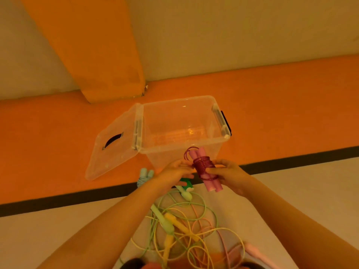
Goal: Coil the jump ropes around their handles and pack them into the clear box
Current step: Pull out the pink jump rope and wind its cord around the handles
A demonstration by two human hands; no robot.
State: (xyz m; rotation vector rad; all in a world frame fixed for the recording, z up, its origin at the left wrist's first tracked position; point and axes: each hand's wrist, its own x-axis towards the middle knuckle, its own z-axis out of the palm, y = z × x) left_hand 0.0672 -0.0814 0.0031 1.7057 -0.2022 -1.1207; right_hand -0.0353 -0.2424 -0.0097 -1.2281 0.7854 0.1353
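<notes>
Presently both hands hold the coiled pink rope (204,165): left hand (174,172) pinches the coil, right hand (230,176) curls round the handles. Its long axis tilts away toward the open box (165,121) just beyond, neither hand clearly nearer. Loose ropes (184,230) remain on the floor (58,239).

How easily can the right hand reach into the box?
Yes, probably easily. The box sits open just beyond the right hand, lid lying to its left, nothing between them. That hand and the left hand both hold the coiled pink rope, though.
</notes>
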